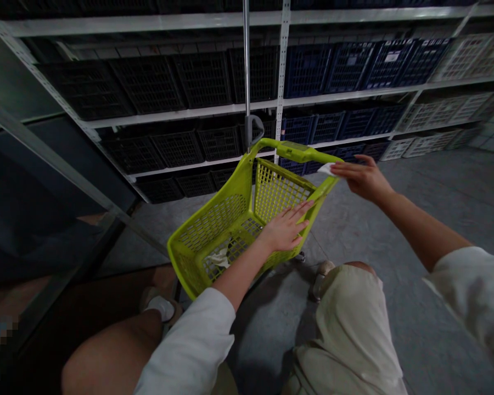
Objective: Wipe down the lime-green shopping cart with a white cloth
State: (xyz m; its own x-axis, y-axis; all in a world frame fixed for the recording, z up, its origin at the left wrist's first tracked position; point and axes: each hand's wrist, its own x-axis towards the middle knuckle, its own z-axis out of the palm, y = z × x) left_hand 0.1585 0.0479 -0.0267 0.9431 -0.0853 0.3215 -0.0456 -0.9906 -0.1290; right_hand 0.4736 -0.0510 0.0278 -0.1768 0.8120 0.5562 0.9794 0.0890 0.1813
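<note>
On the yellow-green cart (239, 186), the left hand (287, 227) lies flat and outstretched; the right hand (364, 178) grips white cloth (325, 168) against the rim (323, 192).

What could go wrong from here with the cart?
The green cart stands on wheels, so it might roll under pressure from the left hand, spread over its near side; the right shoe is close by and could be bumped.
The white cloth at the fingertips of the right hand may slip off the corner of the rim.
The crumpled white piece inside the cart could be overlooked.
</note>
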